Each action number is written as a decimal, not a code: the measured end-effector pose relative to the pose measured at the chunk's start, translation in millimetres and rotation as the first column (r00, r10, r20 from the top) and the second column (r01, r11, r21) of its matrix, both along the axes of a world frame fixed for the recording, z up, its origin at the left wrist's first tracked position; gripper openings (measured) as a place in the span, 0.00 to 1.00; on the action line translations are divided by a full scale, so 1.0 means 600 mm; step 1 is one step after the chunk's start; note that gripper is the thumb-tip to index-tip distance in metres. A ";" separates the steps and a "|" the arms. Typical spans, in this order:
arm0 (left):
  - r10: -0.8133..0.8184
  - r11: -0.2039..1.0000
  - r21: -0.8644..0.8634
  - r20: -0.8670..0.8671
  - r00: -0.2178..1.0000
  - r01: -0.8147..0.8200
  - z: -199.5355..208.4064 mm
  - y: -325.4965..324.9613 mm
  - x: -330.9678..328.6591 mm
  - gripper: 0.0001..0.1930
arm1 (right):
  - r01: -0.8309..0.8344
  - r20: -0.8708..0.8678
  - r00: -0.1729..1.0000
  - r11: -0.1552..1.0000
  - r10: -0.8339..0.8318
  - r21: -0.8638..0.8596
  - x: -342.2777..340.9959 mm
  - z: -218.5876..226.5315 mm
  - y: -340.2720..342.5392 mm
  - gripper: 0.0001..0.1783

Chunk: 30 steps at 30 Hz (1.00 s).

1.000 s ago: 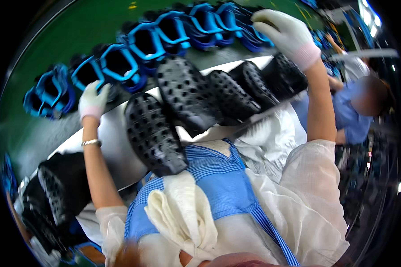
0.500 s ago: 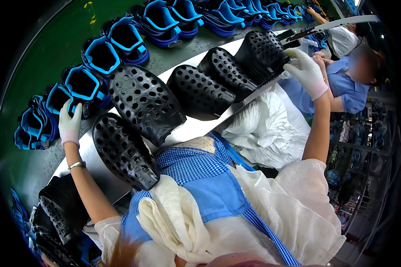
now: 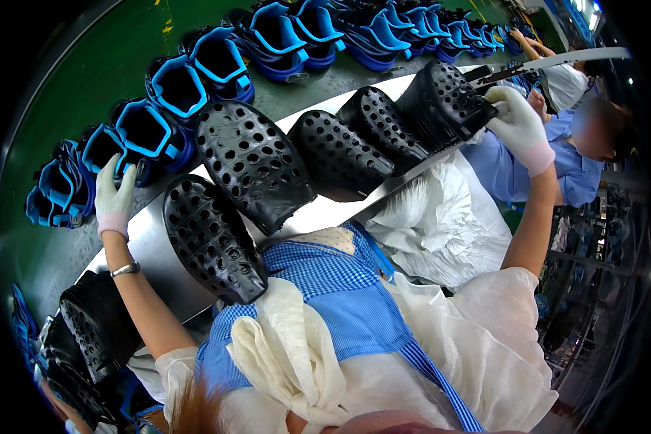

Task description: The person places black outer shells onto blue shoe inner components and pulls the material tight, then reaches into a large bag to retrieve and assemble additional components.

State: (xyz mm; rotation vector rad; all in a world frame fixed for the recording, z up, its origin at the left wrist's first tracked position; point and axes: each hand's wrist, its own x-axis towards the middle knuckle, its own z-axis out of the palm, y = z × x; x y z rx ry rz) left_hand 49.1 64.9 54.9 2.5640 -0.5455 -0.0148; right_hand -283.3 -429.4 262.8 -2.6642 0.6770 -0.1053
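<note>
My right hand (image 3: 522, 130), in a white glove, pinches the near right end of a stack of black perforated plastic shoe inserts (image 3: 441, 105). The stack lies at the far right of a shiny metal shelf (image 3: 325, 217). My left hand (image 3: 114, 195), gloved too, has thumb and fingers apart and holds nothing. Its fingertips are in front of a black and blue shoe (image 3: 101, 148); whether they touch it I cannot tell. Between my hands sit more insert stacks: a large one (image 3: 249, 163), two smaller ones (image 3: 340, 155) (image 3: 383, 126), and one close to my body (image 3: 213, 239).
A row of black and blue shoes (image 3: 177, 87) stands along the green conveyor belt (image 3: 72, 94). A crumpled white bag (image 3: 441, 224) hangs below the shelf. More black inserts (image 3: 98, 325) are at lower left. A co-worker in blue (image 3: 571, 145) is at the right.
The view has shifted slightly, so the shelf and shoes appear farther right. My right fingers are bent more around the end of the insert stack. My left hand is slightly farther from the shoe.
</note>
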 end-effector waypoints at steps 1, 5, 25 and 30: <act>0.006 1.000 -0.003 0.032 0.999 -0.006 0.005 0.005 0.000 0.25 | 0.021 0.014 1.000 0.999 -0.021 0.027 0.008 0.011 0.008 0.18; 0.121 0.987 -0.121 0.127 0.985 -0.105 0.034 -0.004 -0.006 0.23 | -0.129 0.218 0.971 0.984 0.100 0.124 0.063 0.024 0.015 0.15; -0.397 -0.346 -0.837 -0.280 0.874 -0.425 0.114 -0.004 -0.066 0.17 | -0.795 0.116 0.543 0.464 0.832 0.391 0.501 -0.077 0.530 0.29; -0.144 -0.294 -0.861 -0.390 0.909 -0.416 0.074 -0.014 -0.052 0.15 | -0.774 -0.089 0.535 0.530 0.840 0.346 0.518 -0.103 0.567 0.30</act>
